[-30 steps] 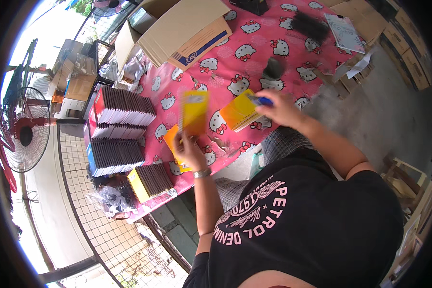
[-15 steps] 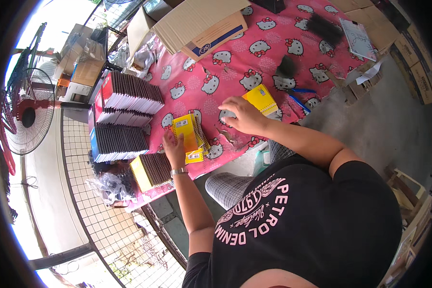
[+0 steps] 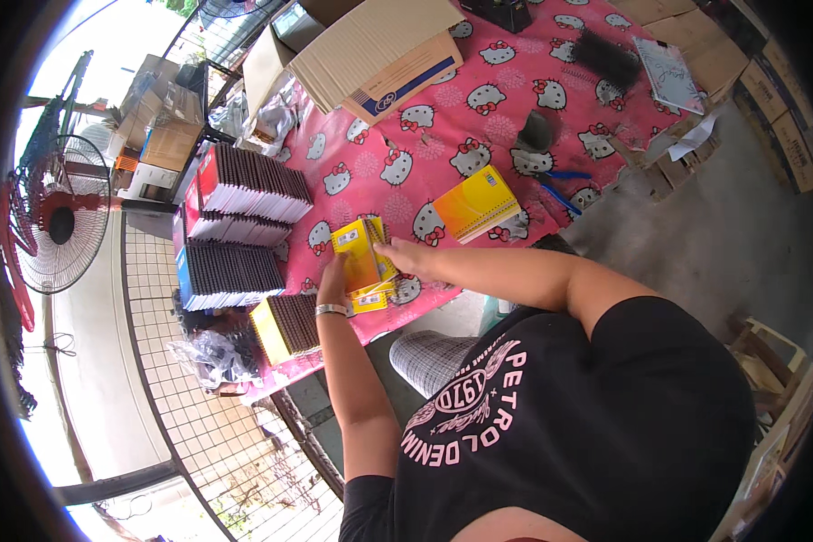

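Observation:
A small pile of yellow spiral notebooks [image 3: 356,246] lies near the front edge of the pink-covered table. My left hand [image 3: 333,279] grips its left side, and my right hand [image 3: 409,257] holds the opposite side, by the wire spirals. Some fingertips are hidden against the covers. To the right of my hands, another yellow-orange spiral notebook stack [image 3: 479,200] lies flat, spiral edge toward me. A yellow-covered row of notebooks [image 3: 291,327] stands left of my left wrist, dark spirals upward.
Tall rows of red [image 3: 253,181] and blue notebooks [image 3: 230,271] stand at the left. Blue-handled pliers [image 3: 560,190] rest beyond my right forearm. A cardboard box [image 3: 384,63] occupies the back, with dark wire coils [image 3: 605,59] at the far right. A fan [image 3: 60,224] stands off the table's left.
My right hand has moved left from the flat notebook stack to the small pile. That flat stack now sits farther left and shows fully. My left hand has closed in on the pile's side.

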Tool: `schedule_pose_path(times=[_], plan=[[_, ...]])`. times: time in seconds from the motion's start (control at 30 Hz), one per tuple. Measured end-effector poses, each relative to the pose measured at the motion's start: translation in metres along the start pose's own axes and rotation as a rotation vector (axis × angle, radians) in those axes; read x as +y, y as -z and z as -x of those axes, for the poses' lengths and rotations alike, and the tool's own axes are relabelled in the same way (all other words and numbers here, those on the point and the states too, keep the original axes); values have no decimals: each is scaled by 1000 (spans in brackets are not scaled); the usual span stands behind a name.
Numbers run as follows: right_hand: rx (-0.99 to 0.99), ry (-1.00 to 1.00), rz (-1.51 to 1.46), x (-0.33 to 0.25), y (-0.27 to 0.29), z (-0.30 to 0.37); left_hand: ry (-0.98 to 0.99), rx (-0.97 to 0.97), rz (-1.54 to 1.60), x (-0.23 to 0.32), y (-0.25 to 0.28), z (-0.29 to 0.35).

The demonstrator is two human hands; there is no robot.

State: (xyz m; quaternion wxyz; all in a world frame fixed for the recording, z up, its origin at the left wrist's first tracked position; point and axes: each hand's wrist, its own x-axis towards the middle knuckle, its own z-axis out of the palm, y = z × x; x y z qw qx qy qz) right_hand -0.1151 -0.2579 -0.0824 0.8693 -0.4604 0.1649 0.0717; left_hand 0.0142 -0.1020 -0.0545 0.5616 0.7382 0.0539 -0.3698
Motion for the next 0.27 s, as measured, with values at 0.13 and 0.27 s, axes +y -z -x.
schedule_pose_path(times=[0.13,0.27], plan=[[146,-35,350,18,-8,-12,73,2,149,-11,9,0],[123,-145,192,7,-13,13,91,-155,338,-35,21,16]])
